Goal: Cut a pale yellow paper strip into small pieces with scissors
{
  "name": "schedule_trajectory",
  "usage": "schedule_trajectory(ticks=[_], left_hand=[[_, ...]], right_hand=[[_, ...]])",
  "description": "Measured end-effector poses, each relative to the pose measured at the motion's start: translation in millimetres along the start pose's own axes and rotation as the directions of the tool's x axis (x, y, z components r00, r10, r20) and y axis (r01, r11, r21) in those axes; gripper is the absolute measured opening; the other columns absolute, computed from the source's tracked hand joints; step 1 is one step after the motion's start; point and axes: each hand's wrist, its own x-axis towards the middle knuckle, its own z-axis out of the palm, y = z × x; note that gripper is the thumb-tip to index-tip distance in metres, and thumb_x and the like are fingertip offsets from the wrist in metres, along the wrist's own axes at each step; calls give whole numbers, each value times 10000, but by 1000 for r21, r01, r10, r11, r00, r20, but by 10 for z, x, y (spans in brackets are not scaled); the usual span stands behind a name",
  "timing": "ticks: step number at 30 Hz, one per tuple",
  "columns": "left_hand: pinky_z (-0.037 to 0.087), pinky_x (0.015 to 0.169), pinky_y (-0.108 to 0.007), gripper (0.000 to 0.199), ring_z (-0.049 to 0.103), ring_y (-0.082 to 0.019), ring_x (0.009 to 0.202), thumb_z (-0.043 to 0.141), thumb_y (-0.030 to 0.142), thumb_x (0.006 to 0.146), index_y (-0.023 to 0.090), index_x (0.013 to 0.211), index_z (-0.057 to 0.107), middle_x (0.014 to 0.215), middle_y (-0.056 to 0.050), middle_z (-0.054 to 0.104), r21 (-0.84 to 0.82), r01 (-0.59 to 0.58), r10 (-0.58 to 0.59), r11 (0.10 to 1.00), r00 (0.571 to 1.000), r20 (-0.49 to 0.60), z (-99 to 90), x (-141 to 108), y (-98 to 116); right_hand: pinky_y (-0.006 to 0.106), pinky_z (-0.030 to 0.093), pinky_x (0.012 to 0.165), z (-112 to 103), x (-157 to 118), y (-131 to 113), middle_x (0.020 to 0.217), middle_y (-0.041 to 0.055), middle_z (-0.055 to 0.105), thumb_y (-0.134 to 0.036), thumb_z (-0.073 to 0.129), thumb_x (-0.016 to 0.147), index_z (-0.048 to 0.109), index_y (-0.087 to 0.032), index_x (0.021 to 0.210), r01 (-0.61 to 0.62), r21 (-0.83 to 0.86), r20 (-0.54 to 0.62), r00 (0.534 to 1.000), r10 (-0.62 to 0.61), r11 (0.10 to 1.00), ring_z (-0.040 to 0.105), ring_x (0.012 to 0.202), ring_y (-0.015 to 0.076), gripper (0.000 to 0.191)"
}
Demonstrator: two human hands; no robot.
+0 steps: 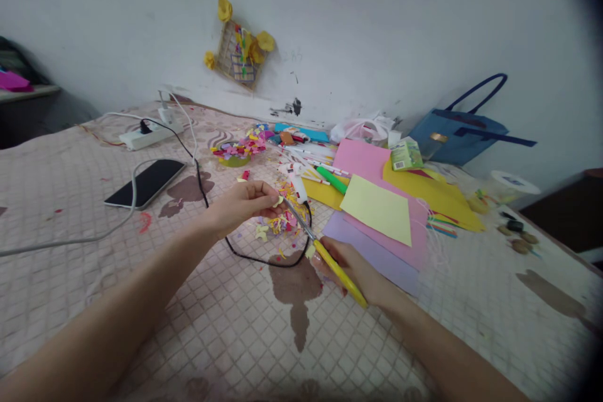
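Between the thumb and fingers of my left hand [249,202] is a small pale yellow paper piece [278,201]. My right hand [348,264] is closed on yellow-handled scissors [340,273]. The scissor blades [298,218] point up and left, their tips at the paper piece; whether they are cutting it I cannot tell. Below the blades lie colourful paper scraps [282,223] and pale yellow cut-outs [262,232]. A white glue gun [296,181] rests just beyond the blades, its black cord [257,260] looping under my hands.
Coloured sheets, a pale yellow one [379,208] on top, lie to the right beside a green marker [331,180]. A bowl of paper cut-outs [234,159] stands behind my left hand. Left are a phone [148,184] and power strip [151,135]. A blue bag [464,132] leans on the wall.
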Motion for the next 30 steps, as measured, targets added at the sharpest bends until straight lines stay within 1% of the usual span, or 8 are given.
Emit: schedule_trajectory(ticks=[4,12,17,21,24,28,30], left_hand=[[493,697,-242,176,628,-110,699,695,261,694,126,727,586,721,-35,675,-2,14,-14,1000,1000,-6,-11,3,3],[495,720,-250,160,630,-107,690,681,255,704,129,722,585,708,-28,673,4,17,-17,1000,1000,-10,-23,5,10],[501,719,-260,157,632,-113,688,681,255,703,132,726,586,717,-36,677,5,14,-14,1000,1000,-11,-35,4,9],[501,717,-256,154,633,-114,701,671,268,715,136,726,592,748,-44,685,14,8,-8,1000,1000,-5,-46,8,10],[497,718,-255,156,633,-116,712,672,266,715,133,727,593,777,-56,691,26,12,-12,1000,1000,-11,-45,11,4],[497,696,-248,161,628,-112,695,675,271,718,135,727,589,759,-44,684,22,5,-4,1000,1000,-18,-26,20,-23],[496,685,-243,163,626,-110,684,676,272,719,139,726,582,744,-34,680,1,-2,2,1000,999,-33,-12,25,-38]], right_hand=[[176,289,392,-4,-2,5,580,-41,417,-463,470,822,436,-181,703,-6,12,7,1000,6,1000,359,466,66,308],[174,293,399,-8,-4,46,591,-45,431,-424,474,834,444,-180,714,14,-36,6,1000,-13,999,373,468,64,273],[174,294,393,2,-1,74,613,-41,439,-419,523,812,453,-176,731,5,-37,6,1000,-5,999,388,479,65,266],[176,293,391,-12,-2,42,622,-40,428,-423,523,807,457,-175,736,-1,-32,3,1000,1,1000,380,483,66,267],[180,302,401,-23,-4,3,616,-42,406,-445,522,795,446,-178,727,9,8,14,1000,-9,1000,378,494,71,286],[187,291,398,-13,-10,-31,557,-49,383,-499,469,804,414,-189,682,15,59,8,1000,-15,998,349,476,76,337],[186,278,397,-6,-14,-49,548,-47,384,-486,443,818,400,-191,660,3,48,1,1000,-3,999,342,471,75,337]])
